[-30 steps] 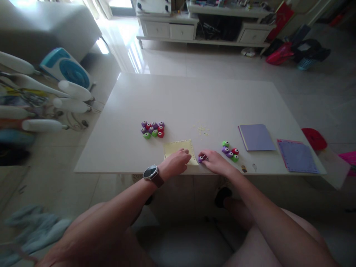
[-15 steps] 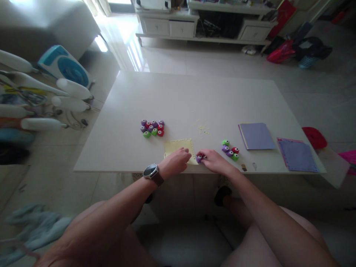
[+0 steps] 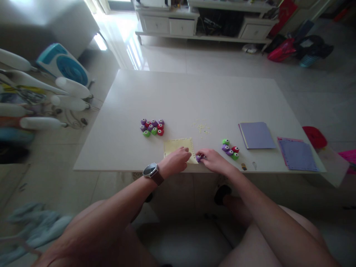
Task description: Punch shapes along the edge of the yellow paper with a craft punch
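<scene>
A square sheet of yellow paper (image 3: 178,143) lies by the table's near edge, with small punched marks along its borders. My left hand (image 3: 178,159) is closed over the sheet's near part, fingers curled; the fingertips are partly hidden. At the sheet's right edge, my right hand (image 3: 211,159) is closed around a small purple craft paper punch (image 3: 198,158), mostly covered by the fingers. Tiny yellow paper bits (image 3: 201,127) are scattered beyond the sheet. Several purple, red and green punches (image 3: 154,131) stand grouped at the left, and another group of punches (image 3: 229,152) sits right of my right hand.
A stack of purple paper (image 3: 257,136) and a purple sheet with punched edges (image 3: 297,155) lie on the right of the white table (image 3: 172,96). Two small items, one dark (image 3: 244,167) and one pale (image 3: 254,165), rest near the front edge. A red stool (image 3: 314,137) stands beyond the right edge.
</scene>
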Tool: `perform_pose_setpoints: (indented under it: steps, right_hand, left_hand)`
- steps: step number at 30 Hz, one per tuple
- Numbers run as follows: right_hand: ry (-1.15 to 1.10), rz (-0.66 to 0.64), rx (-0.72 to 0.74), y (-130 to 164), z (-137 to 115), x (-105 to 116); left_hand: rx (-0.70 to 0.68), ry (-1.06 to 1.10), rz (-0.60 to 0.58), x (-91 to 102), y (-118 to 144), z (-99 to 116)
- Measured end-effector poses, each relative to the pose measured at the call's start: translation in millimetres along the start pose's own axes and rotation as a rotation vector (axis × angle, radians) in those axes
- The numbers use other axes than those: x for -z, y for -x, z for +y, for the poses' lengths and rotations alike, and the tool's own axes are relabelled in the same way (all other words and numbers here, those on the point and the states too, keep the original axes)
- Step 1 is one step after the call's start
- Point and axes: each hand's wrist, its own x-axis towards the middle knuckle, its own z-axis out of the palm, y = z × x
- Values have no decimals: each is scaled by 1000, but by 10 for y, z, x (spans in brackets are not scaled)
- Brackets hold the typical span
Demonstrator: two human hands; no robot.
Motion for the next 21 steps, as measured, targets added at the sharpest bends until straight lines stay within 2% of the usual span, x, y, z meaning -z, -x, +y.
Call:
perform_pose_setpoints:
  steps: [9, 21]
  right_hand:
    - [14, 3, 4, 5, -3, 9]
    - [36, -8, 32, -6, -47, -34]
  left_hand:
    - [-10, -17, -27, -12, 12, -8]
    - [20, 17, 6, -82, 25, -64]
